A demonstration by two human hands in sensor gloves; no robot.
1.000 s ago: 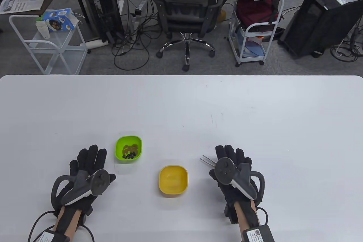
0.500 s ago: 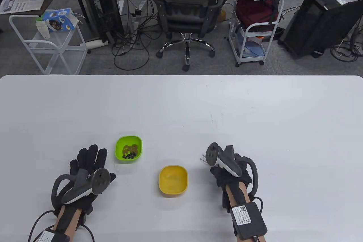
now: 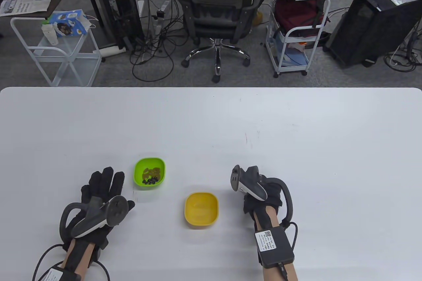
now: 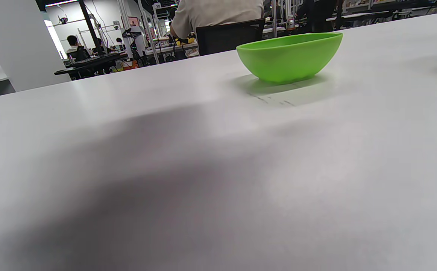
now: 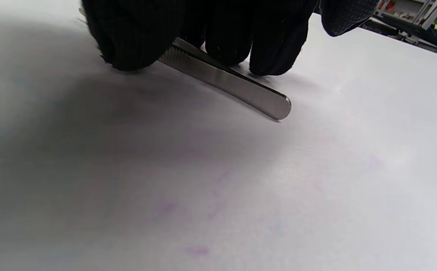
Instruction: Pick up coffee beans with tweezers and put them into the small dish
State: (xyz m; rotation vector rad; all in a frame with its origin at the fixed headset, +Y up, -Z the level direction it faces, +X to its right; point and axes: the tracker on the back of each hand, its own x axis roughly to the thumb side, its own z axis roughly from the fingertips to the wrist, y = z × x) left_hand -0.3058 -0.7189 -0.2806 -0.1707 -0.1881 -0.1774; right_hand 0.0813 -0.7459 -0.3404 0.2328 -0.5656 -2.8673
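A green dish (image 3: 150, 173) holds several dark coffee beans (image 3: 151, 181) and some tan pieces; it also shows in the left wrist view (image 4: 289, 56). An empty yellow dish (image 3: 201, 208) sits to its right, nearer me. My left hand (image 3: 102, 188) lies flat on the table with its fingers spread, just left of the green dish. My right hand (image 3: 262, 195) is to the right of the yellow dish, rolled onto its side. In the right wrist view its fingers (image 5: 226, 37) curl around metal tweezers (image 5: 229, 82), whose rounded end sits low over the table. The tweezers are hidden in the table view.
The white table (image 3: 296, 136) stretches wide behind and to the right of the dishes. An office chair (image 3: 217, 14), carts and a computer case stand on the floor beyond the far edge.
My right hand has curled over the tweezers and rolled to the left, so the tracker now faces left and hides the tips. The left hand and both dishes have not moved.
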